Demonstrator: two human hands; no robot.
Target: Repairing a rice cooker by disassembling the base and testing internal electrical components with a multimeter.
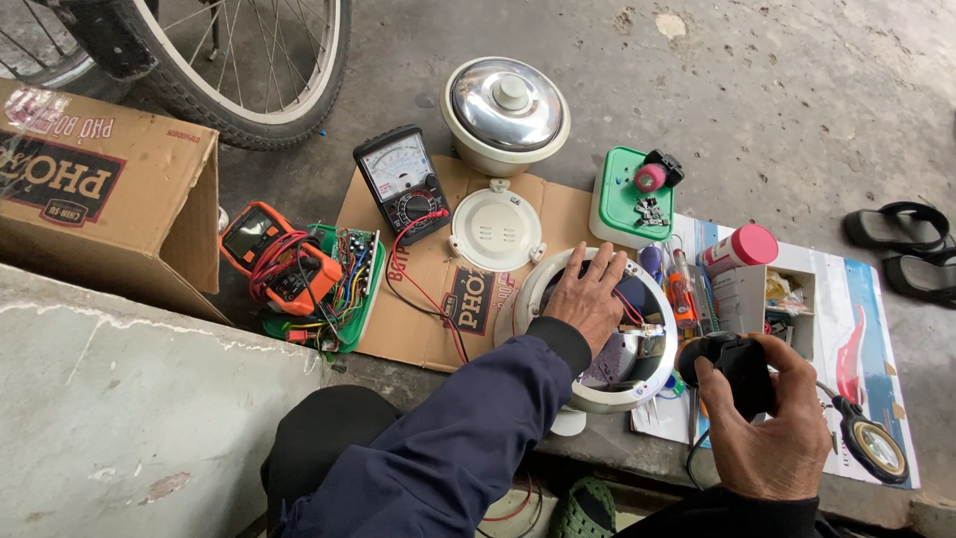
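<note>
On the concrete floor, two hands at an opened rice cooker.

Left hand (590, 297) lies flat, fingers spread, inside the upturned white cooker base (538, 289), which sits on flattened cardboard (383, 214) near a round white lid plate (495, 228). Right hand (772, 423) is wrapped around a black tool (735, 367), just right of the base. Beyond stand a black meter (401, 181), an orange meter (269, 254) and a white pot with a steel lid (505, 110).
</note>
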